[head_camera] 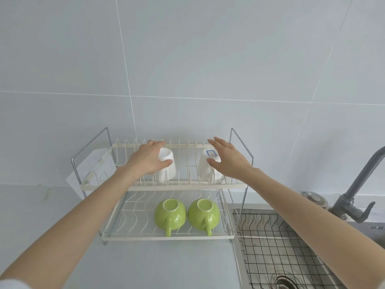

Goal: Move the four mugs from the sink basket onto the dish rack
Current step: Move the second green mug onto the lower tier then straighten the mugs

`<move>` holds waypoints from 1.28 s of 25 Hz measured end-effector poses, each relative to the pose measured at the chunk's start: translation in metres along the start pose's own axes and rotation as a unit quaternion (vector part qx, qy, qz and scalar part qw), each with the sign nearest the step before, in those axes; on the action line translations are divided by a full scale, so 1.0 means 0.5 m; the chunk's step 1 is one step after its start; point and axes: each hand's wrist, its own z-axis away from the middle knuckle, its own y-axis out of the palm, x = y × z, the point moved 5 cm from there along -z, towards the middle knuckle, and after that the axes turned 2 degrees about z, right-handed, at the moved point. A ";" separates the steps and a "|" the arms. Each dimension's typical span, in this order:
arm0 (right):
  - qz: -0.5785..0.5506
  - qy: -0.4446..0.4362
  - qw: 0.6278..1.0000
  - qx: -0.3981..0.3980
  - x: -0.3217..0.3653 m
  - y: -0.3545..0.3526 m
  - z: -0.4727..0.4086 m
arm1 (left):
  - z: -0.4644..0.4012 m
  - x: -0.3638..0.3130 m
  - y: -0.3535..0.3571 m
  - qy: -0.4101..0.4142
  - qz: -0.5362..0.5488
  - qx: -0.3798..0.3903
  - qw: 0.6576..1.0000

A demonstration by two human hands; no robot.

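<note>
A two-tier cream wire dish rack [166, 239] stands on the counter against the tiled wall. Two white mugs sit upside down on its upper tier. My left hand [145, 161] is wrapped over the left white mug [169, 173], fingers behind its base and thumb across the front. My right hand [229, 161] hovers with fingers spread at the right white mug [205, 171], whose base shows a blue-edged label. Two green mugs [169, 213] [204, 212] rest upside down on the lower tier, handles toward me. The black wire sink basket [281, 247] holds no mugs.
The steel sink lies to the right of the rack, with a drain [285, 280] under the basket. A grey faucet [358, 184] rises at the far right. A clear plastic drip tray [93, 170] leans at the rack's left end. Grey counter [145, 268] lies in front.
</note>
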 end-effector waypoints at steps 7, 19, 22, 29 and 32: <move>-0.030 0.036 0.996 0.070 -0.020 0.034 -0.041 | -0.047 0.017 0.037 0.005 0.042 0.010 0.999; -0.046 0.031 0.996 0.070 -0.027 0.033 -0.042 | -0.060 -0.077 0.074 0.038 0.064 -0.005 0.997; -0.045 0.030 0.996 0.072 -0.028 0.033 -0.041 | -0.059 -0.085 0.076 0.038 0.059 -0.003 0.998; -0.048 0.021 0.996 0.070 -0.029 0.036 -0.041 | -0.060 -0.085 0.076 0.045 0.060 0.005 0.997; -0.039 0.020 0.995 0.089 -0.026 0.030 -0.037 | -0.061 -0.088 0.072 0.051 0.034 0.021 0.998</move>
